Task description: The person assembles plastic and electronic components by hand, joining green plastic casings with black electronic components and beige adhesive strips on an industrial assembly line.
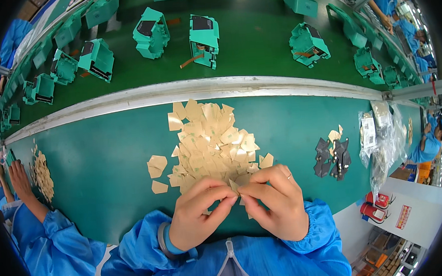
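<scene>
My left hand (198, 218) and my right hand (278, 203) meet low in the middle of the view, fingertips almost touching. Both pinch one small beige, flat piece (233, 185), which looks like a thin adhesive sheet cut to an angular shape. Its lower part is hidden by my fingers. Just beyond my hands, a loose heap of similar beige pieces (208, 139) spreads over the green table (105, 145). Several of them overlap, some with faint green marks. Two small groups, one the beige pieces (157, 165), lie left of the heap.
Black molded parts (339, 158) and clear plastic bags (382, 133) lie to the right. Behind a metal rail (198, 90), a green conveyor (256, 45) carries teal plastic housings (204, 40). At left, a co-worker's arm (29, 192) reaches beside another beige pile (42, 176). Red fire extinguishers (375, 212) stand at lower right.
</scene>
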A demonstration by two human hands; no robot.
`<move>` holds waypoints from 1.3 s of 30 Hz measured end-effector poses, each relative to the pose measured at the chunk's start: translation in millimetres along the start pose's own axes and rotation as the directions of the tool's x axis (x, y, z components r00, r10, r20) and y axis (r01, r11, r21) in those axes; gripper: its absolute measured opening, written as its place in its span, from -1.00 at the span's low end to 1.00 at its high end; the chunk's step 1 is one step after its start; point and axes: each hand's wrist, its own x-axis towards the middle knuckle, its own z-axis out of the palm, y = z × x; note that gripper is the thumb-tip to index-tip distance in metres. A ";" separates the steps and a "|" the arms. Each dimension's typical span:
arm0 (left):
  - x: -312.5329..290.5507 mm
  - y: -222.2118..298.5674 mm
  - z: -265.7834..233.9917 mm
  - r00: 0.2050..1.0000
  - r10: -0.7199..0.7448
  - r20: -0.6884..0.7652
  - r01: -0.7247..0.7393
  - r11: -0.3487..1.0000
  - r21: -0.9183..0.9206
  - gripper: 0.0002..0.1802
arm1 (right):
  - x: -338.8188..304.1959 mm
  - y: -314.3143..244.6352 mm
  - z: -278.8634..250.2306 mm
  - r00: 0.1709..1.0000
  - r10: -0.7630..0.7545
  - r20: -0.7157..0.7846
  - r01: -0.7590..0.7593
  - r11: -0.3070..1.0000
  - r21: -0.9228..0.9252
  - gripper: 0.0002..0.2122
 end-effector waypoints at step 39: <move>-6.7 -19.6 10.0 0.804 -0.155 0.574 0.585 0.028 -0.811 -0.46 | 1.1 12.2 3.8 0.992 0.043 -0.115 0.005 0.921 0.389 -0.68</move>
